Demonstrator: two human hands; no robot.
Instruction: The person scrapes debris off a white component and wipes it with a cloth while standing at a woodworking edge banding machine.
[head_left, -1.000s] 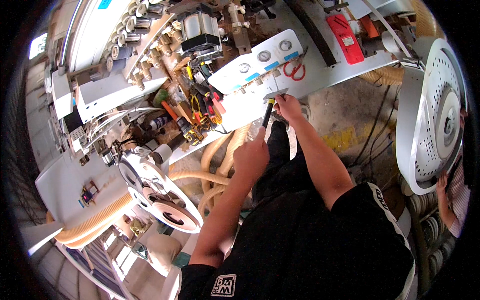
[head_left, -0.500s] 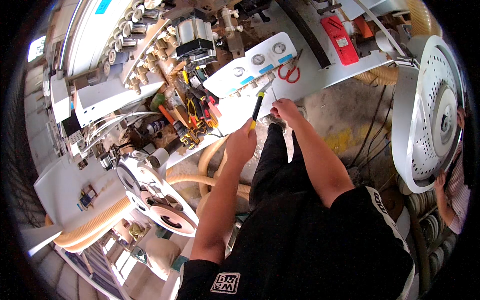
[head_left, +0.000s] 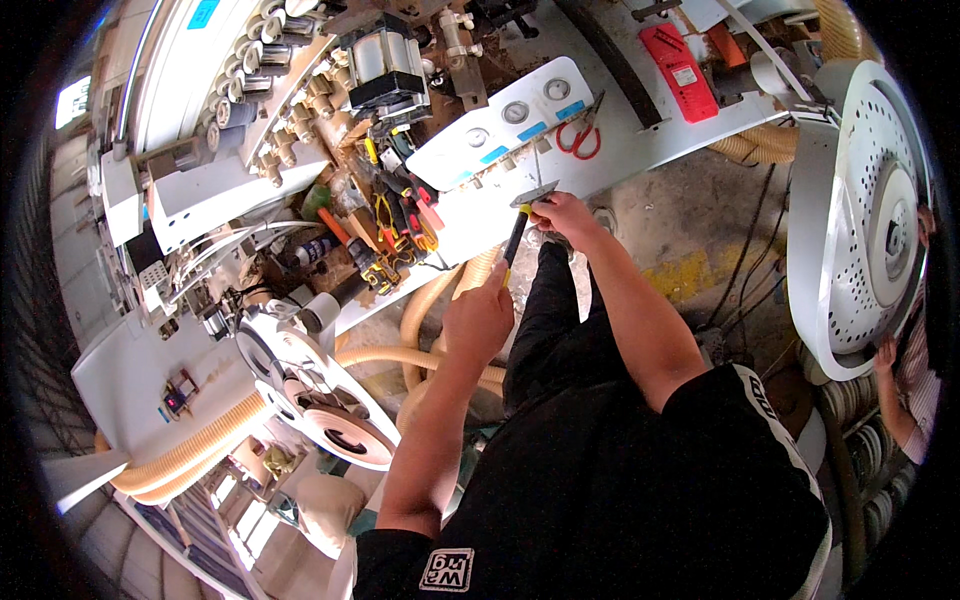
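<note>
My left hand [head_left: 478,315] is closed round the black-and-yellow handle of a hammer [head_left: 516,240]. The hammer's grey metal head lies right at the fingertips of my right hand [head_left: 566,220], by the table's front edge. Those fingers pinch a thin metal rod [head_left: 538,165] that points away from me; its lower end is hidden by the hammer head and fingers. Just beyond stands a white panel [head_left: 500,125] with three round gauges and blue labels. Red-handled scissors [head_left: 579,140] rest beside its right end.
Pliers, screwdrivers and other hand tools [head_left: 395,215] crowd the table left of the panel. A red case [head_left: 680,75] lies at the far right. At right stands a big white perforated disc housing [head_left: 850,220], with another person's hand [head_left: 884,352] against it. Tan hoses [head_left: 430,320] hang below the table.
The hammer has come down and nearer to me, its head now at my right fingertips. My left hand has lowered with it, and my right hand has shifted slightly left.
</note>
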